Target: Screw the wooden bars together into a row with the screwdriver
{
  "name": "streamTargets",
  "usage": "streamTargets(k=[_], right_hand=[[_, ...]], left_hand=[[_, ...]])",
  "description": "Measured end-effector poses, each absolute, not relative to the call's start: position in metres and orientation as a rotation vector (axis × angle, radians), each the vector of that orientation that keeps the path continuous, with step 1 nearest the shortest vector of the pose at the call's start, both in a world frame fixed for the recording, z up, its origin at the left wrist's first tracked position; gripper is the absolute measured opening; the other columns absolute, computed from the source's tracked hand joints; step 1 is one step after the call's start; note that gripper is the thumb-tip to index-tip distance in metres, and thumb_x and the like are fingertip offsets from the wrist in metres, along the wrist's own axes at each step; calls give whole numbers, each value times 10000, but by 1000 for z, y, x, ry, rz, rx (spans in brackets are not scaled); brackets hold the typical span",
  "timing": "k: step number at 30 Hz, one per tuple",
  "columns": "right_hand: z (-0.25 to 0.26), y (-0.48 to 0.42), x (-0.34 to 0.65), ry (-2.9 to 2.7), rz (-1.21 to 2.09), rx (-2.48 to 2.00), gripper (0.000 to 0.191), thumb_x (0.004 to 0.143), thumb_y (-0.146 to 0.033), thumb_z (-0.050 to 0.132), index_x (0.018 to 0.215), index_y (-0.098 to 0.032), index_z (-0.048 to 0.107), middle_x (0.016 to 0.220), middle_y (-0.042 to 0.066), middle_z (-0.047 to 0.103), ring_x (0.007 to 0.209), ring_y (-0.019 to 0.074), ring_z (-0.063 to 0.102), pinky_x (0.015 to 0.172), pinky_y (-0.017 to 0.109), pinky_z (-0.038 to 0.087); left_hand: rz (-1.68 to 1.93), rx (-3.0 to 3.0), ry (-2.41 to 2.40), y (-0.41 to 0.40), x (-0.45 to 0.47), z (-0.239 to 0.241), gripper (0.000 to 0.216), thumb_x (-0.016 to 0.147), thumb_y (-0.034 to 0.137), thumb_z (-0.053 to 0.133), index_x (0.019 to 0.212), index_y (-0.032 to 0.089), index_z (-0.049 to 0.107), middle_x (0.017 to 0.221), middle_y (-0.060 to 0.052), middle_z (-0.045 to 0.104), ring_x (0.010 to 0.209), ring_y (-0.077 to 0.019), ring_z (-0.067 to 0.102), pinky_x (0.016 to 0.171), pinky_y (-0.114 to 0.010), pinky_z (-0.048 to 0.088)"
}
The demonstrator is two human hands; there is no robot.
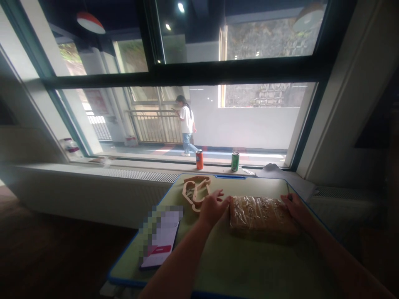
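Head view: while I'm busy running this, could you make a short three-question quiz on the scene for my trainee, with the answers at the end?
1. Multiple choice: what lies between the left hand and the right hand?
A) a closed laptop
B) a brown package in clear wrap
C) a ceramic bowl

2. True or false: in the picture, the green can stands to the right of the orange can.

3. Short answer: what colour edges the table?

Key: 1. B; 2. true; 3. blue.
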State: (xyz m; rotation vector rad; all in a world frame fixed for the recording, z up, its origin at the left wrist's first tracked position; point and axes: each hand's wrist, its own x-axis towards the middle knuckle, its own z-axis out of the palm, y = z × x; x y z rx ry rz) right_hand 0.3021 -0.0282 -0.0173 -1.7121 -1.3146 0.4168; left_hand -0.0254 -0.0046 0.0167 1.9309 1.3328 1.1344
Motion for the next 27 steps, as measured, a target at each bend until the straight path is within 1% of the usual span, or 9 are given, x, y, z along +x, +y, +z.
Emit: streamTargets(k=[3,5,8,11,14,18,22,25,27], right_hand=[[-21,-26,304,-1280,418,-1746,306,746,-519,421,761,-213,434,616,-27,504,602,165,509,596,291,390],[-21,-27,302,-1296,415,-1746,297,741,-512,425,730,-216,434,619,-25,511,627,171,518,606,291,389],[-19,-28,297,-1310,419,-1744,292,730,-504,433,709,-213,450,633,-19,531,645,176,524,614,292,388],[-18,-29,295,-1313,414,-1739,292,724,-500,435,699,-210,460,634,-14,538,652,181,527,618,296,388],[-20,-27,296,-1310,401,-1732,294,721,-504,441,694,-212,453,645,-13,538,664,186,531,628,298,390],[-27,-21,300,-1294,411,-1733,301,708,-514,455,683,-214,439,616,-21,518,631,181,527,620,301,393],[-28,-19,301,-1277,415,-1740,306,693,-524,458,676,-220,431,598,-23,513,614,182,521,611,305,395],[-25,-22,299,-1270,416,-1752,306,685,-522,462,679,-217,444,603,-16,528,622,189,527,611,310,394],[-23,-25,298,-1269,423,-1755,298,683,-512,464,681,-214,458,612,-13,539,631,189,532,611,307,395]], left_hand=[[1228,2158,1905,4,-43,25,409,801,405,456,1070,116,563,999,-144,593,954,-261,523,837,-380,389],[1151,2163,2221,12,-55,28,391,779,388,464,997,87,585,975,-172,582,974,-298,497,825,-406,371],[1032,2066,2472,24,-67,27,388,765,394,455,913,65,598,910,-193,584,944,-318,496,805,-427,347],[970,2015,2505,34,-72,23,339,763,378,457,839,83,607,847,-183,596,936,-323,496,815,-440,311],[906,1985,2470,39,-74,18,243,750,316,479,745,109,607,794,-174,606,944,-340,492,802,-452,293],[896,1966,2470,39,-78,15,147,704,245,523,714,121,602,758,-154,616,904,-329,505,792,-452,287],[899,1961,2488,36,-80,19,147,666,225,555,763,131,613,783,-133,620,876,-313,508,806,-454,276],[991,1953,2519,31,-81,26,219,723,259,503,861,135,619,833,-135,613,895,-303,505,806,-448,270],[1079,1906,2532,29,-82,30,260,757,285,467,902,132,619,827,-135,612,893,-298,511,801,-441,270]])
